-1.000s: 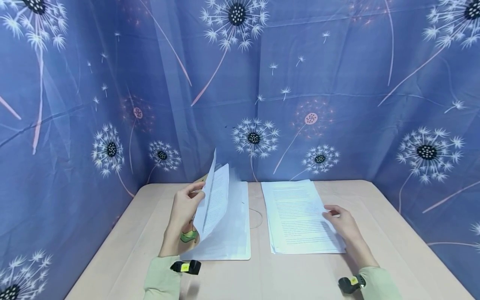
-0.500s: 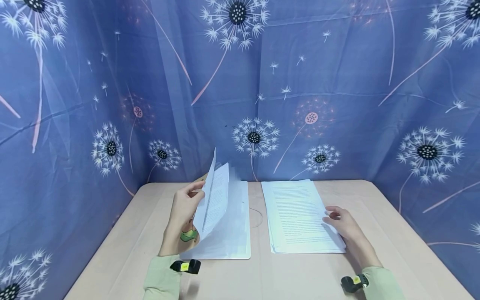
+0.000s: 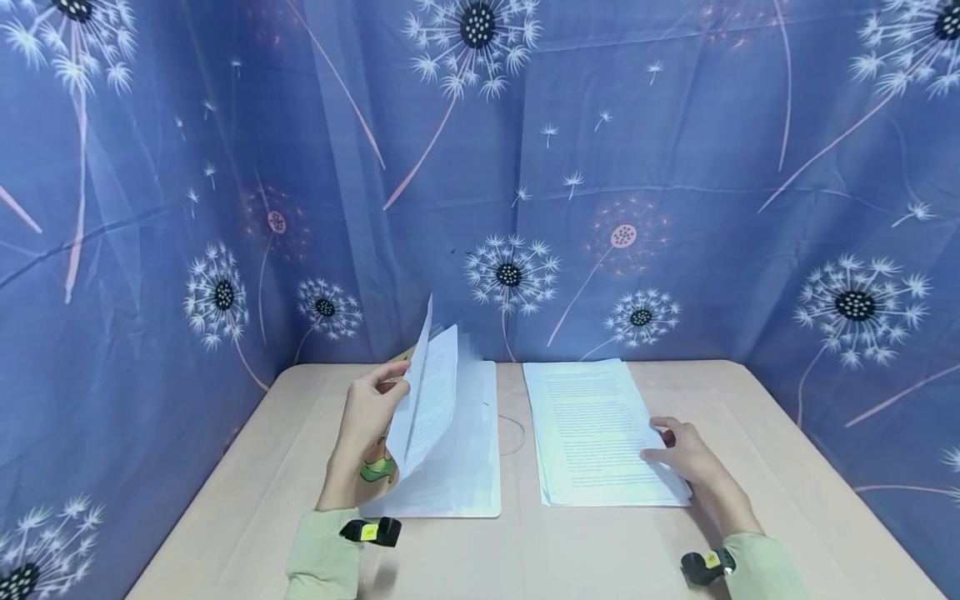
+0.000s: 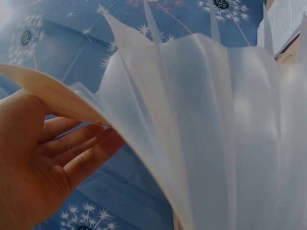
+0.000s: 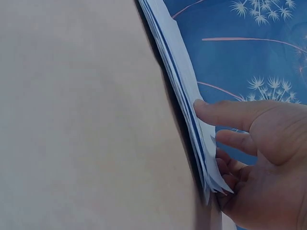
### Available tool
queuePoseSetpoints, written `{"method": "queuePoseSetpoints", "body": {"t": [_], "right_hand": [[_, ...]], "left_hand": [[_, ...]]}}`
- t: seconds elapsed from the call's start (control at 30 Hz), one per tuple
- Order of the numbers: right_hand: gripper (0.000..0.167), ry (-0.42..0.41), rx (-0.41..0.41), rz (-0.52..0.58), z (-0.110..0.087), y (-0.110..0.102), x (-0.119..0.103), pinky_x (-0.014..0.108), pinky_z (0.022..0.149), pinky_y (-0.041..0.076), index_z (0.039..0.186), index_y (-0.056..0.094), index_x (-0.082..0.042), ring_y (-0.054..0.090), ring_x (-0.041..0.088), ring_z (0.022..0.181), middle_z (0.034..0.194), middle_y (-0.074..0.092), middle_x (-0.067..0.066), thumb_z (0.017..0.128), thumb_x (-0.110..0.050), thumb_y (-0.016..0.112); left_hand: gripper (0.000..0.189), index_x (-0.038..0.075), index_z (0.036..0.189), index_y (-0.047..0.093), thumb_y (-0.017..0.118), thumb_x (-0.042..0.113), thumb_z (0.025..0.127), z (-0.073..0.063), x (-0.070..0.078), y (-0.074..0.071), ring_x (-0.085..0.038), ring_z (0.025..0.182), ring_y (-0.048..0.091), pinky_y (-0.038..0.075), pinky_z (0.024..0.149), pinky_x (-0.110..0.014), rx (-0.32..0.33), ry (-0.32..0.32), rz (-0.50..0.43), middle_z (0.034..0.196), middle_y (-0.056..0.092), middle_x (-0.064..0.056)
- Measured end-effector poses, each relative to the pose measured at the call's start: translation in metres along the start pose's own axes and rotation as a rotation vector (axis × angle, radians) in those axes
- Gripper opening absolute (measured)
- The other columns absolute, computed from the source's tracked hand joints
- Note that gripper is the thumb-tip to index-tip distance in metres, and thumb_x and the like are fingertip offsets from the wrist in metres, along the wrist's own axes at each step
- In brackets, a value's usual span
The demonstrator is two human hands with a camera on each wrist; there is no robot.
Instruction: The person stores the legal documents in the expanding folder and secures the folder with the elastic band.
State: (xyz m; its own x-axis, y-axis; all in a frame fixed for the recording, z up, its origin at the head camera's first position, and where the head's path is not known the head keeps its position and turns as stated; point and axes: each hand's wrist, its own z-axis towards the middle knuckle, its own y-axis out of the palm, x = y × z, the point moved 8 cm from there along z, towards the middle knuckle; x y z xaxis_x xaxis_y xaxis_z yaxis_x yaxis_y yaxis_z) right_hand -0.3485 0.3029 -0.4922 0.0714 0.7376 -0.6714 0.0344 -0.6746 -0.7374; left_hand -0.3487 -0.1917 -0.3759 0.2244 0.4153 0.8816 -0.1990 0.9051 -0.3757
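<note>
My left hand (image 3: 375, 404) grips the left cover and raised leaves of a clear-pocket folder (image 3: 476, 492), which stands partly open at the left of the table. In the left wrist view, its translucent sleeves (image 4: 196, 124) fan out beside the tan cover (image 4: 53, 93), with fingers behind that cover. Printed text shows on a lifted page (image 3: 435, 400). At the right lies a stack of printed paper (image 3: 592, 425). My right hand (image 3: 690, 454) is at its right edge, thumb (image 5: 211, 112) on the top sheet and the other fingers curled behind the loose corner.
A pale, cloth-covered table (image 3: 517, 558) lies under both items. Blue dandelion-print curtain (image 3: 420, 233) encloses its back and sides. A thin loop of cord (image 3: 522, 437) lies between folder and stack. Each wrist wears a black strap camera.
My right hand has shifted slightly down and right, and its thumb has spread away from the index finger onto the top sheet. The left hand and folder hold still.
</note>
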Motion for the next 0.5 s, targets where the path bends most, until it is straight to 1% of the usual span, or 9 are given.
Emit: {"method": "queuePoseSetpoints", "body": {"t": [0.17,0.27,0.4,0.5], "right_hand": [[0.074,0.008,-0.002,-0.015,0.0011,0.0007,0.0037,0.047,0.088,0.046,0.145,0.035,0.011,0.053,0.033,0.100,0.116,0.050,0.030,0.087,-0.016,0.072],[0.074,0.002,-0.007,-0.012,0.0014,0.0004,0.0040,0.040,0.081,0.046,0.145,0.035,0.010,0.055,0.029,0.094,0.110,0.055,0.026,0.086,-0.014,0.073],[0.073,-0.005,-0.010,-0.007,0.0014,-0.0010,0.0056,0.032,0.072,0.044,0.145,0.035,0.009,0.057,0.025,0.086,0.104,0.059,0.023,0.087,-0.013,0.072],[0.071,0.000,0.004,0.007,0.0001,-0.0033,0.0073,0.031,0.069,0.044,0.146,0.036,0.008,0.057,0.025,0.084,0.104,0.059,0.024,0.087,-0.013,0.071]], "left_hand": [[0.035,0.020,0.125,0.070,0.060,0.016,0.092,-0.0005,0.0000,0.0003,-0.020,0.098,0.068,0.050,0.082,-0.033,0.003,-0.001,-0.002,0.118,0.072,-0.006],[0.035,0.020,0.125,0.070,0.060,0.016,0.092,-0.0003,-0.0006,0.0005,-0.021,0.098,0.068,0.050,0.081,-0.032,0.003,-0.004,0.000,0.117,0.073,-0.007],[0.036,0.020,0.126,0.070,0.060,0.016,0.092,-0.0002,-0.0011,0.0007,-0.021,0.098,0.068,0.050,0.081,-0.032,0.002,-0.005,0.004,0.117,0.073,-0.008],[0.036,0.020,0.125,0.070,0.060,0.016,0.091,-0.0005,0.0001,0.0004,-0.021,0.098,0.068,0.050,0.081,-0.033,0.003,0.001,0.006,0.117,0.073,-0.007]]}}
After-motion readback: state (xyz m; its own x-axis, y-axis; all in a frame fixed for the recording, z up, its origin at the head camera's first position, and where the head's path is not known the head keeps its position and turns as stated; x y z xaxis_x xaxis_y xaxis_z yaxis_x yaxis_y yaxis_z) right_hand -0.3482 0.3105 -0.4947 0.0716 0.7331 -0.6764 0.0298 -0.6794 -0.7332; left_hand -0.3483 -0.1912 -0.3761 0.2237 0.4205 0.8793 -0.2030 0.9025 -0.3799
